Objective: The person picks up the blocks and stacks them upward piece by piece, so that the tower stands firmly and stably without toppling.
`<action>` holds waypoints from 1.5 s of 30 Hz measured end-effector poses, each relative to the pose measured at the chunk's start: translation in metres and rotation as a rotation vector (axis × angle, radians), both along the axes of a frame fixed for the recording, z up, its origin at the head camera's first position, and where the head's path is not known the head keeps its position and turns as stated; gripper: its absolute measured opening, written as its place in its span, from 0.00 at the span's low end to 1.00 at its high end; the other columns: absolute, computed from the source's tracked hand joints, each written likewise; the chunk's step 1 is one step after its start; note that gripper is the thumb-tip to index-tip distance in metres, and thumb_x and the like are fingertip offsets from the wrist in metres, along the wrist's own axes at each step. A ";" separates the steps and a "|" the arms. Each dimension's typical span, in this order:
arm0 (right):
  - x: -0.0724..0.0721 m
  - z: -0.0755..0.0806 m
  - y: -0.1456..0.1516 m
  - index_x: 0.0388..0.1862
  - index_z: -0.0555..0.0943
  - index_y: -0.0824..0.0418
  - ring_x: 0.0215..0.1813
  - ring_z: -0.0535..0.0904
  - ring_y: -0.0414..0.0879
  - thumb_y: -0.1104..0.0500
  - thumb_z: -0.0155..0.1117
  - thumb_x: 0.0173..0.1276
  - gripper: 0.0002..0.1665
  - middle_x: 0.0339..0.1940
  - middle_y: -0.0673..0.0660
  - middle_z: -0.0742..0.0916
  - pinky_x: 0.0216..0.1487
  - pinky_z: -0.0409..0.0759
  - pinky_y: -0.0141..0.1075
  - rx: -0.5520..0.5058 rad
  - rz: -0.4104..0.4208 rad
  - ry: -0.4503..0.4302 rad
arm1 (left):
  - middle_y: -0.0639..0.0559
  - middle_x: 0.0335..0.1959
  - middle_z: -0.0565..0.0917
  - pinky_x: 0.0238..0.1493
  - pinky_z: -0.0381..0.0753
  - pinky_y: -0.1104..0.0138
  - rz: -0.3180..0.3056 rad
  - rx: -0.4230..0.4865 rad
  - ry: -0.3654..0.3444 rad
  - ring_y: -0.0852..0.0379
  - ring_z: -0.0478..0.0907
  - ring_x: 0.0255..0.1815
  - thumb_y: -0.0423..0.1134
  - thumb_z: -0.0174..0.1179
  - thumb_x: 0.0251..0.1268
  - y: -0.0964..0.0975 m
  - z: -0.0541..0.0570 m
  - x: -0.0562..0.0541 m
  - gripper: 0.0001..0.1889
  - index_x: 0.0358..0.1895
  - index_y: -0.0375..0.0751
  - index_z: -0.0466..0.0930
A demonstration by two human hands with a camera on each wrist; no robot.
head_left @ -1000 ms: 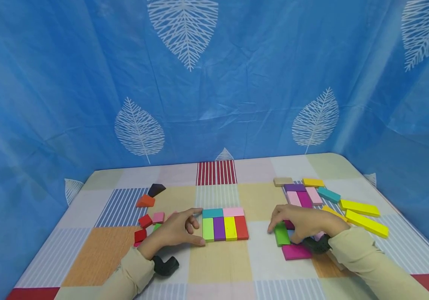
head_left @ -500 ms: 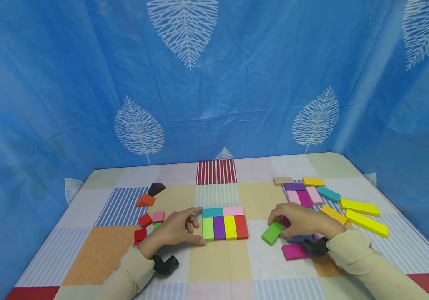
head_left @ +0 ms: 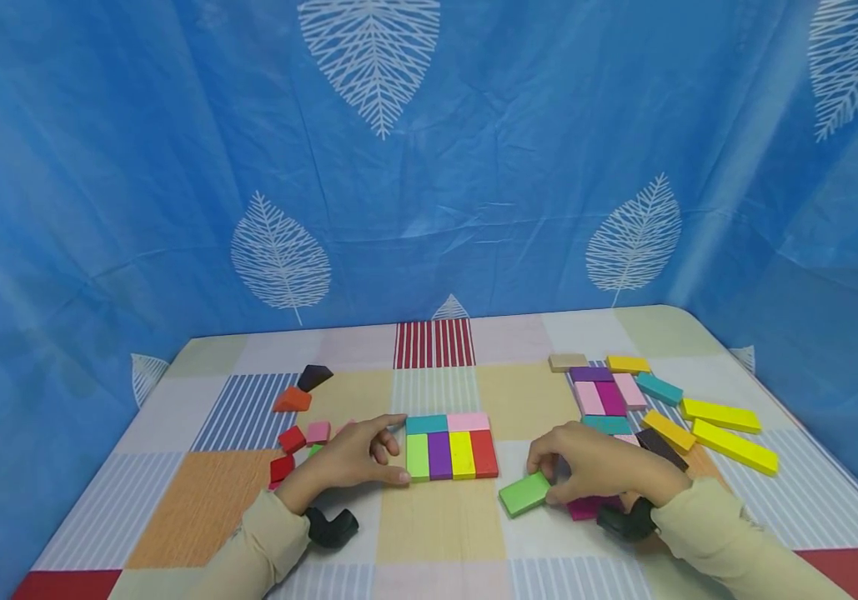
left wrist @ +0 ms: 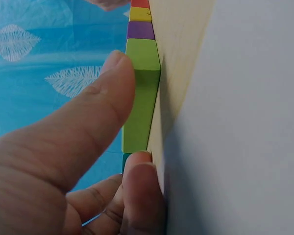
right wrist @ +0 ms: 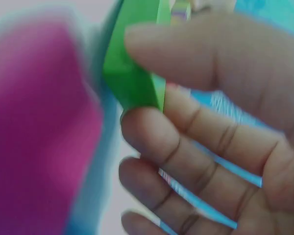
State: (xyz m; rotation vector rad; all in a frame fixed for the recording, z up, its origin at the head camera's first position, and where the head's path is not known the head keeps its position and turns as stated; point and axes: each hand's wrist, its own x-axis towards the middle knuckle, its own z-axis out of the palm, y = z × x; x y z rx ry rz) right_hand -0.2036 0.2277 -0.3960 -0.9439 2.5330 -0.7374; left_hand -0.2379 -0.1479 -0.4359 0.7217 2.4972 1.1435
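My right hand (head_left: 597, 462) pinches a green block (head_left: 524, 495) by one end, between thumb and fingertips. In the right wrist view the thumb lies on the side of this green block (right wrist: 128, 73). My left hand (head_left: 353, 458) rests beside a flat rectangle of blocks, thumb at the near corner and index finger at the far one. That rectangle has light green (head_left: 417, 458), purple (head_left: 439, 456), yellow (head_left: 462, 455) and red (head_left: 484, 454) blocks side by side. Teal (head_left: 426, 425) and pink (head_left: 468, 422) blocks lie along its far edge.
Several loose blocks lie right, including two long yellow blocks (head_left: 735, 447) and a magenta block (head_left: 586, 508) partly under the right hand. At left are a black block (head_left: 314, 377), an orange block (head_left: 292, 400) and small red blocks (head_left: 292, 440). A blue leaf-print curtain (head_left: 429, 208) surrounds the table.
The right hand has drawn the green block out of the right-hand group, leftward and nearer, turning it. A teal block and a dark block there have come into sight. The left hand stays put.
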 end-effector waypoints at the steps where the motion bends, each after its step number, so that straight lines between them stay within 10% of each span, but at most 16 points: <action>1: 0.003 0.000 -0.004 0.43 0.88 0.50 0.36 0.75 0.34 0.58 0.85 0.61 0.14 0.30 0.36 0.82 0.42 0.77 0.33 -0.009 0.001 -0.007 | 0.54 0.39 0.79 0.39 0.80 0.72 -0.002 0.001 0.001 0.59 0.76 0.37 0.37 0.81 0.61 0.000 0.000 0.000 0.44 0.76 0.23 0.69; 15: 0.021 -0.017 -0.048 0.40 0.88 0.56 0.28 0.75 0.31 0.64 0.82 0.61 0.11 0.26 0.38 0.83 0.33 0.78 0.30 -0.229 -0.044 -0.123 | 0.56 0.38 0.79 0.38 0.78 0.72 -0.006 -0.004 0.032 0.61 0.75 0.36 0.38 0.77 0.68 -0.001 0.000 0.000 0.39 0.76 0.23 0.70; 45: 0.021 -0.018 -0.110 0.33 0.86 0.57 0.28 0.73 0.31 0.60 0.84 0.56 0.12 0.21 0.38 0.79 0.30 0.73 0.34 -0.082 -0.158 0.252 | 0.56 0.38 0.80 0.37 0.76 0.71 -0.007 0.015 0.029 0.61 0.75 0.35 0.39 0.75 0.70 -0.002 -0.001 0.000 0.38 0.77 0.27 0.70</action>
